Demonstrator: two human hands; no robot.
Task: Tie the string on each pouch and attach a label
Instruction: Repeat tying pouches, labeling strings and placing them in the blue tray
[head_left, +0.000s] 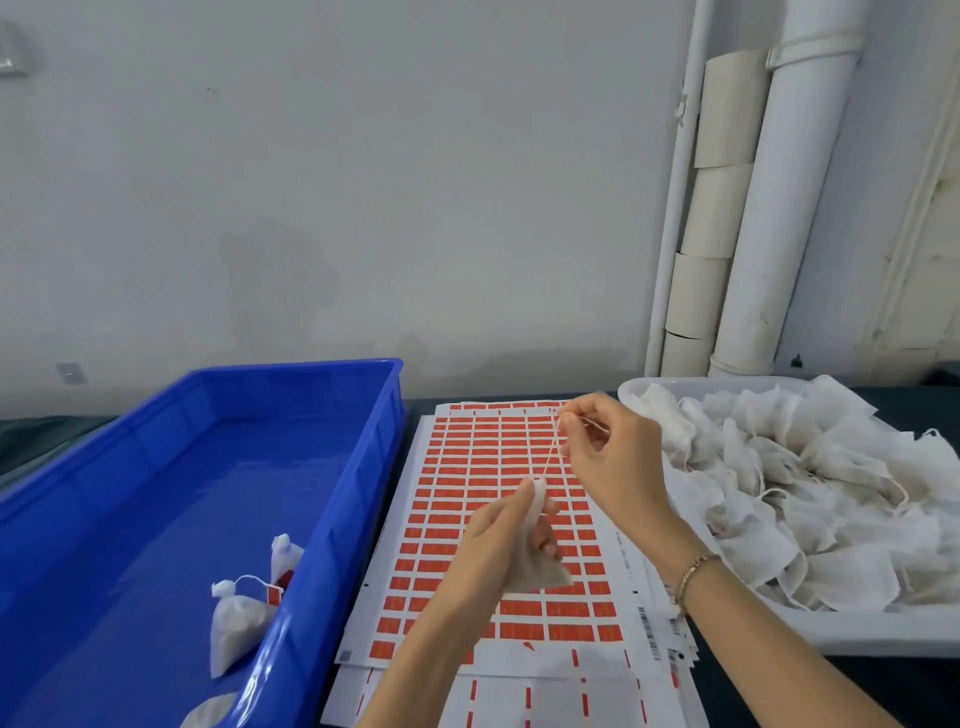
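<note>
Pinching thin string (550, 451) (taut), gauzy pouch (540, 571)

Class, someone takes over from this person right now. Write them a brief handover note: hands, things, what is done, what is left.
Left hand grips the pouch by its neck; right hand pinches its string, pulled taut upward.
Label sheets lie under the hands. Blue tray, on the left, holds at least two tied, labelled pouches. White tray, on the right, holds a heap of unlabelled pouches.
Done: those in the blue tray.
Left: finish tying this pouch, stick on a label, then work through the heap.
</note>
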